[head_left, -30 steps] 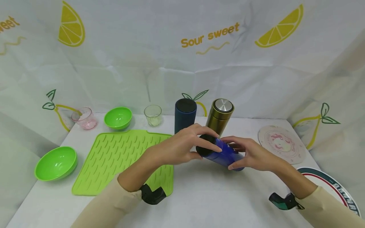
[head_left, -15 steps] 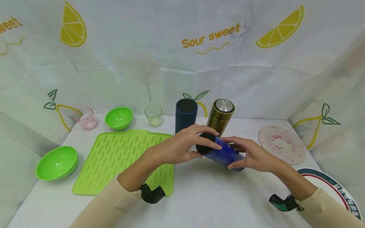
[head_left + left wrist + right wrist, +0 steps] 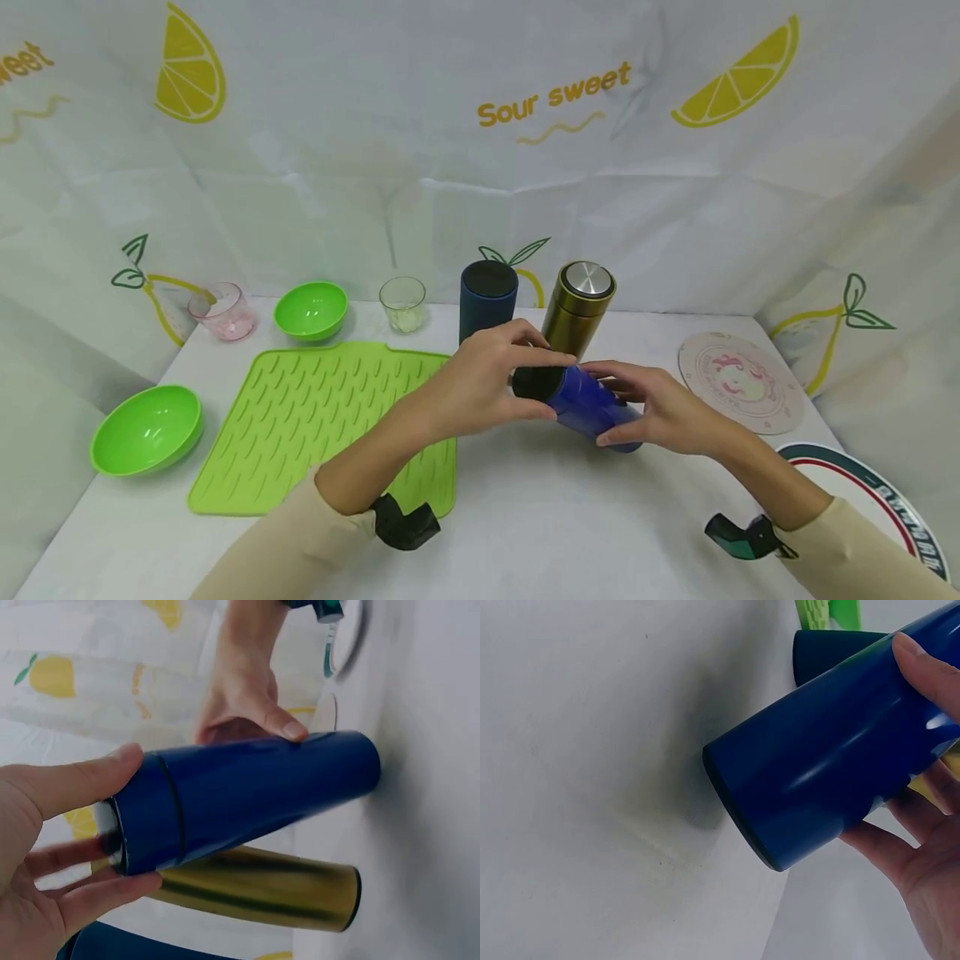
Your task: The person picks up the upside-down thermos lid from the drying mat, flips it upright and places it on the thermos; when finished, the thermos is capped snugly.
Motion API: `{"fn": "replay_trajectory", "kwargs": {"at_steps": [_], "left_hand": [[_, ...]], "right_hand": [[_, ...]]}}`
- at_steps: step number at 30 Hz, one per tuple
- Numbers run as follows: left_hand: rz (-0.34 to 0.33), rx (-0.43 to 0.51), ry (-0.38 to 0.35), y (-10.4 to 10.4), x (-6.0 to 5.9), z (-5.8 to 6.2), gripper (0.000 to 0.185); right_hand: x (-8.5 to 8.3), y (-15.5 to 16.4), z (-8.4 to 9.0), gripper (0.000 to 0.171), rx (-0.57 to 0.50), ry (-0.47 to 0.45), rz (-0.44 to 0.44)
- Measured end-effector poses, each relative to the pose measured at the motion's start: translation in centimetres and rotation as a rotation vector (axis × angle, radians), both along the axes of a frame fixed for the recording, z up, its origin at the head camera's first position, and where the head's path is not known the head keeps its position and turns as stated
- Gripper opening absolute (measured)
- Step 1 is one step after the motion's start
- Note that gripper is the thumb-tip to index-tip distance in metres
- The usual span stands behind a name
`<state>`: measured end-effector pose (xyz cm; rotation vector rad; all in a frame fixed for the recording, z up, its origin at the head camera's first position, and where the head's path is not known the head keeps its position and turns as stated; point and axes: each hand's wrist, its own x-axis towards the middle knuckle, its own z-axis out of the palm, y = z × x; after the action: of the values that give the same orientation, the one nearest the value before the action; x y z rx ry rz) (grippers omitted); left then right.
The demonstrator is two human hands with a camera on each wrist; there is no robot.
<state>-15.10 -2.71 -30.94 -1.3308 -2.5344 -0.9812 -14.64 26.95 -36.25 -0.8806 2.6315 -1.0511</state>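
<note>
A glossy blue thermos [image 3: 588, 404] with a dark top is held tilted over the white table, its top toward my left hand [image 3: 495, 379]. The thumb and fingers of that hand pinch round the lid end, as the left wrist view shows, just above the seam line. Farther down, my right hand [image 3: 663, 408] grips the body between thumb and fingers. The thermos base [image 3: 742, 814] hangs close over the table in the right wrist view. Behind the hands stand a gold thermos [image 3: 576, 312] with a silver lid and a dark blue cylindrical bottle [image 3: 487, 304] with a black top.
Left of the hands lies a green ridged mat [image 3: 322, 425]. Two green bowls [image 3: 147, 431], a pink glass [image 3: 225, 312] and a clear glass [image 3: 403, 306] stand around it. To the right are a pink round mat [image 3: 738, 383] and a white round plate [image 3: 862, 492].
My left hand's fingers have shifted on the thermos top: the thumb has moved right and a finger has lifted off its side. The top has turned slightly; the right hand keeps its grip.
</note>
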Motion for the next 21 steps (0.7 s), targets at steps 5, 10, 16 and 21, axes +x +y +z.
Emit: {"fn": "replay_trajectory", "kwargs": {"at_steps": [5, 10, 16, 21], "left_hand": [[-0.107, -0.006, 0.077, -0.5, -0.5, 0.0, 0.051], [-0.150, 0.010, 0.100, -0.7, -0.8, -0.3, 0.050], [-0.102, 0.036, 0.073, -0.5, -0.5, -0.7, 0.056], [-0.037, 0.079, 0.039, -1.2, -0.3, -1.3, 0.066]], "right_hand": [[0.1, 0.0, 0.0, 0.081, 0.011, 0.016, -0.006], [0.3, 0.0, -0.1, 0.080, 0.016, 0.014, -0.021], [0.3, 0.3, -0.3, 0.080, -0.006, 0.009, -0.028], [0.9, 0.8, -0.8, 0.081, -0.046, 0.006, -0.113]]}}
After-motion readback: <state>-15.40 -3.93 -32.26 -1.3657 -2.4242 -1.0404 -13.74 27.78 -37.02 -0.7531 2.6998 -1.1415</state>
